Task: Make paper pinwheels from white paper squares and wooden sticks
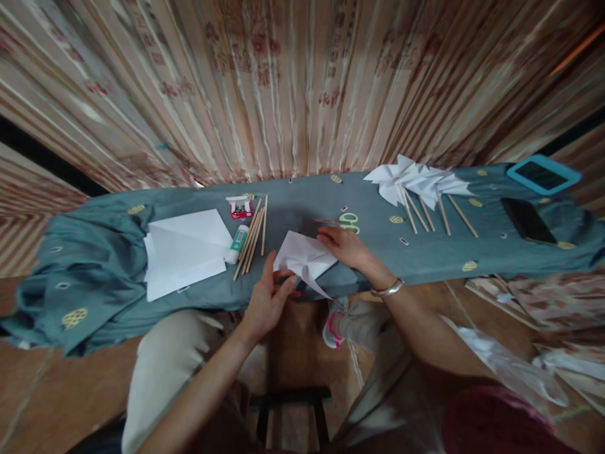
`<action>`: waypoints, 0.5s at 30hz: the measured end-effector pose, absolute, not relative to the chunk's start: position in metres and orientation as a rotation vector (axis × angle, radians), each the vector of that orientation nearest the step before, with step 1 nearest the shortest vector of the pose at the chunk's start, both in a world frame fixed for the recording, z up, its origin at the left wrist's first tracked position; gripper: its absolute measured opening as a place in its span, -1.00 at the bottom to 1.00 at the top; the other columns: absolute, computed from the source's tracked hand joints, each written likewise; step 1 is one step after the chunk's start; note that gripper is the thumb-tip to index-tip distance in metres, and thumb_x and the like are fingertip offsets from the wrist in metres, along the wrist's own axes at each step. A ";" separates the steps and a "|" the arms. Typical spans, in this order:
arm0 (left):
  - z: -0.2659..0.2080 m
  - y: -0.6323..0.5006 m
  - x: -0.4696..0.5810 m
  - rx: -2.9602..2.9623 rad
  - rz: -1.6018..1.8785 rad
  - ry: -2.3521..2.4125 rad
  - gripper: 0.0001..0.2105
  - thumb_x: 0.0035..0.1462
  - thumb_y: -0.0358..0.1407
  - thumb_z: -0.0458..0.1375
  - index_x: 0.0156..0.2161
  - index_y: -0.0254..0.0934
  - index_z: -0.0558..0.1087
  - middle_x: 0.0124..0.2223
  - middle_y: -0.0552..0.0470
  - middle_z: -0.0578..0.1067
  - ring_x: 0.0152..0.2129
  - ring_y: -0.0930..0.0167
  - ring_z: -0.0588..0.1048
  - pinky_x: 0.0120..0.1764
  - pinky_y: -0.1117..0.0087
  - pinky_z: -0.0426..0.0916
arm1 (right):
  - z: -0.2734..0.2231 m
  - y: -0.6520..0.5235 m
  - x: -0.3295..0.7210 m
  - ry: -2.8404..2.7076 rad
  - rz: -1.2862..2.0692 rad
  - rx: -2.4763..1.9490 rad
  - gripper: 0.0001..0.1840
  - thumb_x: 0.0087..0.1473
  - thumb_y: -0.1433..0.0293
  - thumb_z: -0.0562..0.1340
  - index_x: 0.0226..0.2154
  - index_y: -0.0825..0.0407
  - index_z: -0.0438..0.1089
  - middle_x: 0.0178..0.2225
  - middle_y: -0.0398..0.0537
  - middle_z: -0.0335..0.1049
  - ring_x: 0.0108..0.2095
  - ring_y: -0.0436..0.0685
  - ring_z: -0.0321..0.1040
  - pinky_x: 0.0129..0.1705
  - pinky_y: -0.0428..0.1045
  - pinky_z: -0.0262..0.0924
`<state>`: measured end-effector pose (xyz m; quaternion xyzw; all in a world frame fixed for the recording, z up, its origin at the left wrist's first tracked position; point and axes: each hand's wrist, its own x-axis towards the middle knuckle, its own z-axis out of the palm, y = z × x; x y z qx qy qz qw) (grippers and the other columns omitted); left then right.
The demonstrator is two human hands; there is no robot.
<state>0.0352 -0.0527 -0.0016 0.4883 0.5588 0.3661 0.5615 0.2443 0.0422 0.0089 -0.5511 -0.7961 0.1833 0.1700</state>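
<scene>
A tear could be started in the paper (309,251) if its two sides are drawn apart too hard, since it is thin and held only near its edges. The pointed flap hanging at its lower right could be bent or creased against the near edge of the cloth (302,198), as it is left unsupported there. The scissors (348,221) could be nudged by the right hand (347,247), beside which they are laid. The loose sticks (253,243), left of centre, could be set rolling if brushed by the left hand (267,302).

The paper is seen at the centre of the frame, above the cloth's near edge. It is white and plain, with flaps curled toward its middle and sharp corners pointed outward; no stick is seen on it. Its lower left edge is pinched between the left thumb and fingers. Its upper right edge is met by the bent right fingers, but whether it is gripped or merely steadied by them cannot be told.
</scene>
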 end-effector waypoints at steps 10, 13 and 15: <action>0.009 -0.004 0.031 1.710 0.793 1.497 -0.29 0.17 -0.18 0.11 0.34 -0.31 -0.06 -0.07 -0.19 0.56 -0.28 0.29 0.59 -0.17 0.24 0.45 | -0.003 -0.005 0.281 -2.046 1.051 -1.496 -0.51 0.25 0.12 -0.01 -0.36 0.10 0.48 -0.50 -0.08 0.48 -0.49 0.02 0.37 -0.43 -0.11 0.14; 0.010 0.019 0.028 1.735 0.757 1.491 -0.27 0.13 -0.18 0.15 0.33 -0.35 -0.02 -0.05 -0.21 0.55 -0.24 0.28 0.58 -0.07 0.20 0.41 | -0.007 -0.008 0.295 -1.988 1.275 -1.395 -0.44 0.21 0.03 0.00 -0.38 0.11 0.49 -0.44 -0.01 0.52 -0.52 0.01 0.36 -0.48 -0.11 0.17; 0.007 0.033 0.027 1.700 0.768 1.448 -0.25 0.10 -0.19 0.17 0.33 -0.34 -0.02 -0.03 -0.22 0.54 -0.26 0.28 0.58 -0.10 0.19 0.43 | -0.005 -0.006 0.303 -1.979 1.179 -1.438 -0.46 0.20 0.04 0.02 -0.39 0.10 0.49 -0.43 0.01 0.52 -0.51 0.04 0.37 -0.47 -0.08 0.21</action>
